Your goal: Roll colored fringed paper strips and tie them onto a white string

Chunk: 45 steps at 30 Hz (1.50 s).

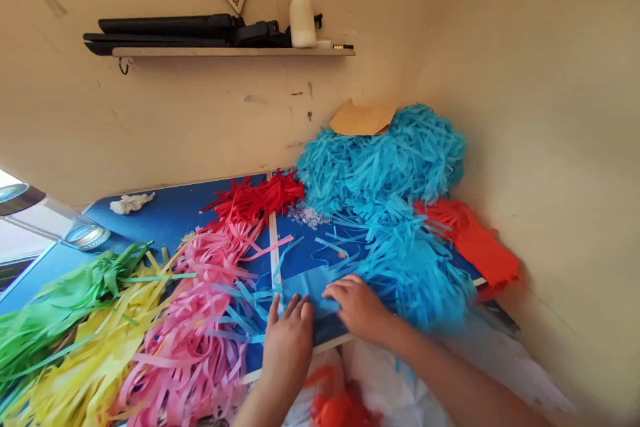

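Note:
A flat piece of light-blue tissue paper [307, 282] with fringed ends lies on the blue table [195, 195] in front of me. My left hand [289, 337] rests on its near left part, fingers stretched forward and slightly spread. From the right, my right hand [361, 309] touches the sheet with its fingers extended to the left, thumb side partly hidden. Cut blue strips [245, 307] fan out left of my left hand. Beyond my right hand lies a large heap of fringed light-blue paper [400, 167].
Pink [190, 340], yellow [95, 353] and green fringed paper [65, 307] cover the left side. Red fringe [265, 197] lies behind, orange-red fringe [480, 243] at right. A glass jar [83, 230] is at far left. Above, a wall shelf [225, 52] holds a white squeeze bottle [302, 13].

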Motion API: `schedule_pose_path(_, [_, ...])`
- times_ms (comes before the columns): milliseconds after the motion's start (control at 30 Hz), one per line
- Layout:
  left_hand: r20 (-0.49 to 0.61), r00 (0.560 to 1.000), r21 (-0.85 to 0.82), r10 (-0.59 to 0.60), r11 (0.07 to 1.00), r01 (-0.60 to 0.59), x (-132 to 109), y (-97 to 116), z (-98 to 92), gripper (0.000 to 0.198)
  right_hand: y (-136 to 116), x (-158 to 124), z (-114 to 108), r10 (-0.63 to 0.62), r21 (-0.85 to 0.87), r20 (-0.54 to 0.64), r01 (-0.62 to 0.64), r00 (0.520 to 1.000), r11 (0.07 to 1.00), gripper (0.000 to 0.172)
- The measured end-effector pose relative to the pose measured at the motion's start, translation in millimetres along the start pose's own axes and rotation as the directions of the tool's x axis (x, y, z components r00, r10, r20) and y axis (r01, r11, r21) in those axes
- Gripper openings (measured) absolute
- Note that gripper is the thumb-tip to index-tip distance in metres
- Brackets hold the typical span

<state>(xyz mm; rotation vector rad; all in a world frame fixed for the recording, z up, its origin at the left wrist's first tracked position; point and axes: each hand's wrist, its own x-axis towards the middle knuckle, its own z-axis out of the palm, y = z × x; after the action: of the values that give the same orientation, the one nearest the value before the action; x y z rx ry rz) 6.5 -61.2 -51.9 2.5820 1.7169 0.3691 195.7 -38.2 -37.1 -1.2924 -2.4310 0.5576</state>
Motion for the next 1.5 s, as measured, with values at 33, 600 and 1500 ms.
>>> schedule_pose_path(33, [0.017, 1.0, -0.051, -0.021, 0.998, 0.022, -1, -7, -3.4, 0.034, 9, 6, -2, 0.049, 0.017, 0.043, -0.05, 0.998, 0.999, 0.029])
schedule_pose_path(600, [0.169, 0.923, 0.112, -0.345, 0.937, 0.33, 45, -34, -11.3, 0.034, 37, 48, 0, 0.372, -0.217, -0.059, -0.376, 0.926, 0.901, 0.022])
schedule_pose_path(1500, [0.119, 0.991, 0.063, 0.069, 0.995, -0.077, 51, -36, -20.8, 0.027, 28, 31, -22, 0.152, -0.278, -0.312, -0.244, 0.938, 0.929, 0.029])
